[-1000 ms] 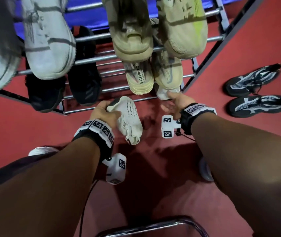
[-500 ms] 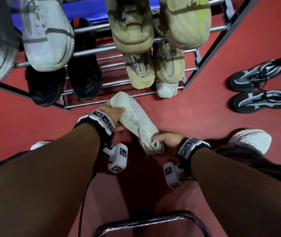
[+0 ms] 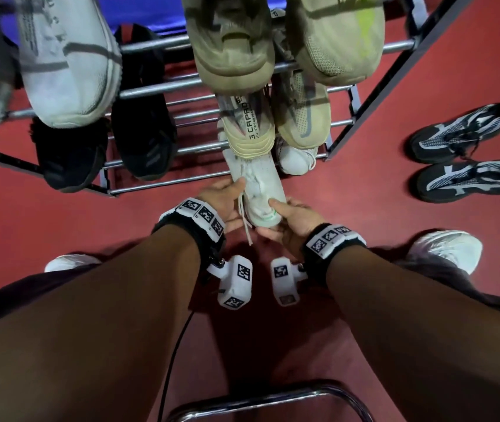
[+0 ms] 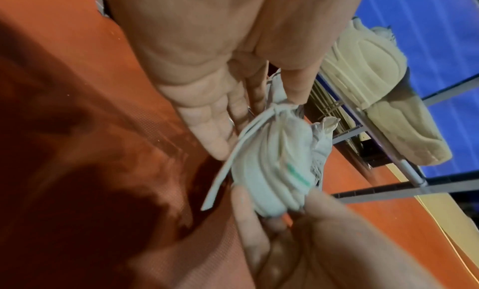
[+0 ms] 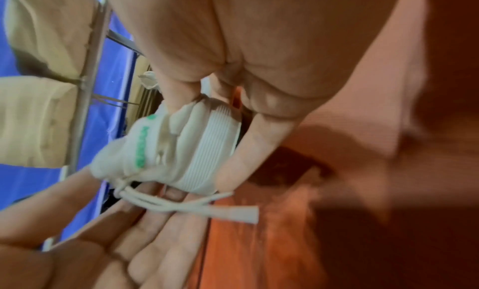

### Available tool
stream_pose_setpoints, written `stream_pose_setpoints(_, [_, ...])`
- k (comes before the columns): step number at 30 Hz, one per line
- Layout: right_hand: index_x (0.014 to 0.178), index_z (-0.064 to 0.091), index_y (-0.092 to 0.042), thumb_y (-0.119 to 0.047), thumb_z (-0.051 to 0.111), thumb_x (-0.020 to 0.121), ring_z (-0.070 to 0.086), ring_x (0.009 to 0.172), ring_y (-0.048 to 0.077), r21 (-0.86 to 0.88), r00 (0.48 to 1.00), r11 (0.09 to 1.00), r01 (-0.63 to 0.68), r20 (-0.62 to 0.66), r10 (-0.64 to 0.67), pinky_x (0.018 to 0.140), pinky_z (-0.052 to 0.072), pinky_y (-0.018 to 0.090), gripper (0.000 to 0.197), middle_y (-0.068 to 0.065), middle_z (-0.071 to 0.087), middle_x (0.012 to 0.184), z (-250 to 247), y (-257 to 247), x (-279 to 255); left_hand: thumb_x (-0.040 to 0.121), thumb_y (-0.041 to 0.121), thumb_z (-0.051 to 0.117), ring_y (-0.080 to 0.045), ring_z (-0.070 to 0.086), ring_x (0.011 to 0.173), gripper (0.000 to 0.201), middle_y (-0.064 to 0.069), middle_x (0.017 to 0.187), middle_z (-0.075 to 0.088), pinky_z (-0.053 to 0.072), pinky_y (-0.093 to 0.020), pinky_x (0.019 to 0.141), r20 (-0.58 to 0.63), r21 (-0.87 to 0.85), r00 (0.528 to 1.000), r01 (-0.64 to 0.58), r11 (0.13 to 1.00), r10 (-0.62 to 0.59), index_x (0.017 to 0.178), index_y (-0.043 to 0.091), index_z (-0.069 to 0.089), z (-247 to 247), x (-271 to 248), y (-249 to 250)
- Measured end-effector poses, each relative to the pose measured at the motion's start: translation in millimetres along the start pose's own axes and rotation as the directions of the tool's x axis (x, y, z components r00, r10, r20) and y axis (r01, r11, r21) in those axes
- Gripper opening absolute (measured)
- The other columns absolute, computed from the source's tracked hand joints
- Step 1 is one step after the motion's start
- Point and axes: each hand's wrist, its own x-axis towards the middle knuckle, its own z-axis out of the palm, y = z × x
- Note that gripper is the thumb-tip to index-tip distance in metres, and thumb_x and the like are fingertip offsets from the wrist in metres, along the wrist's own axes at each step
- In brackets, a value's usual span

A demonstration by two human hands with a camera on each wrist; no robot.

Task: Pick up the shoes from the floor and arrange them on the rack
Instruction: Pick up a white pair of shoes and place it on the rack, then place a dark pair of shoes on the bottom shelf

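- Lowest in the head view, a curved chrome bar (image 3: 254,397) crosses the bottom edge between our forearms; we cannot tell what it belongs to.
- Just above centre, our left hand (image 3: 222,202) and right hand (image 3: 291,219) flank the heel end of a white shoe (image 3: 257,184), toe aimed at the rack.
- The left wrist view shows the left fingers (image 4: 207,129) lying nearly straight along the shoe's flank with a lace (image 4: 228,170) trailing over them, thumb on the upper: more a guide than a clamp, we judge.
- In the right wrist view the right fingers (image 5: 243,150) curl under the ribbed sole with the thumb over the collar, pinching the heel (probably so this hand can push).
- The shoe's toe already sits under the beige pair (image 3: 276,123) on the bottom tier of the rack (image 3: 163,184), beside its white mate (image 3: 295,158) at centre; the heel overhangs the red floor (image 3: 364,202).
- At the right edge, a black-and-white pair (image 3: 467,156) waits on the floor, so the task is unfinished.
- Across the top of the frame, white, black and beige shoes fill the upper tiers.
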Motion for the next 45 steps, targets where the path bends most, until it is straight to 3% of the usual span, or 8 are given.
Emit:
stream_pose_setpoints(4, [0.116,0.059,-0.012,-0.018,0.070,0.097,0.075,0.094,0.034,0.001,0.998,0.998,0.070,-0.008,-0.070,0.070,0.062,0.043,0.024,0.021,0.072,0.119,23,-25,14,0.099,0.026,0.062,-0.025,0.070,0.105,0.004,-0.003,0.114,0.073,0.058,-0.044,0.091,-0.006,-0.064,0.999,-0.033,0.997,0.033,0.103,0.024,0.062,1,4,7])
stream_pose_setpoints(13, [0.143,0.048,-0.024,-0.016,0.065,0.095,0.065,0.099,0.033,-0.151,0.998,0.989,-0.002,-0.070,-0.009,0.065,0.061,0.039,0.051,0.017,0.052,0.143,37,-56,38,0.110,0.026,0.033,-0.038,0.054,0.128,0.042,-0.011,0.149,0.050,0.052,-0.041,0.082,0.032,0.001,0.999,0.038,0.999,-0.038,0.150,0.016,0.041,-18,3,12])
stream_pose_setpoints(17, [0.126,0.053,-0.010,-0.012,0.056,0.101,0.068,0.089,0.030,-0.158,0.988,0.985,-0.067,-0.149,0.044,0.055,0.060,0.038,0.025,0.020,0.061,0.126,29,-66,21,0.109,0.018,0.038,-0.041,0.051,0.130,0.035,-0.017,0.146,0.049,0.053,-0.041,0.081,0.083,0.007,0.996,0.031,0.999,-0.032,0.141,0.009,0.049,-24,-11,9])
stream_pose_setpoints(20, [0.121,0.058,-0.010,-0.016,0.060,0.096,0.070,0.094,0.029,-0.328,0.984,0.944,-0.033,-0.174,-0.026,0.078,0.063,0.043,0.026,0.020,0.065,0.128,11,-83,3,0.107,0.019,0.045,-0.038,0.061,0.117,0.023,-0.014,0.139,0.056,0.058,-0.038,0.069,0.076,0.034,0.997,0.007,0.999,-0.010,0.123,0.014,0.060,-22,-28,16])
stream_pose_setpoints(23, [0.130,0.060,-0.004,-0.011,0.056,0.099,0.067,0.092,0.028,-0.465,0.965,0.885,-0.007,-0.234,-0.115,0.089,0.061,0.048,0.032,0.025,0.065,0.131,-14,-102,-38,0.104,0.020,0.052,-0.030,0.068,0.096,0.013,-0.011,0.132,0.062,0.060,-0.034,0.056,0.082,0.064,0.997,-0.011,0.998,0.005,0.108,0.020,0.064,-8,-53,29])
stream_pose_setpoints(30, [0.092,0.061,-0.009,-0.014,0.062,0.098,0.066,0.073,0.031,-0.596,0.881,0.802,0.031,-0.362,-0.303,0.071,0.060,0.043,0.008,0.013,0.067,0.091,-91,-177,-192,0.102,0.020,0.055,-0.034,0.062,0.117,0.025,-0.006,0.120,0.061,0.054,-0.040,0.082,0.240,0.194,0.967,-0.137,0.971,0.088,0.126,0.018,0.053,59,-151,53])
stream_pose_setpoints(35, [0.094,0.063,-0.006,-0.008,0.061,0.096,0.072,0.079,0.032,-0.734,0.780,0.667,0.127,-0.342,-0.525,0.066,0.064,0.042,0.004,0.016,0.070,0.098,-140,-238,-317,0.100,0.018,0.055,-0.016,0.053,0.063,0.004,0.001,0.078,0.058,0.047,-0.027,0.058,0.326,0.244,0.916,-0.322,0.915,0.236,0.096,0.018,0.057,109,-241,96])
stream_pose_setpoints(45, [0.104,0.061,-0.007,-0.011,0.064,0.098,0.066,0.061,0.028,-0.514,0.657,0.792,0.329,-0.478,-0.583,0.057,0.056,0.037,0.008,0.013,0.065,0.093,-222,-262,-426,0.100,0.018,0.054,-0.016,0.045,0.067,0.014,0.001,0.085,0.051,0.042,-0.026,0.059,0.456,0.283,0.802,-0.541,0.792,0.386,0.087,0.021,0.049,217,-354,146])
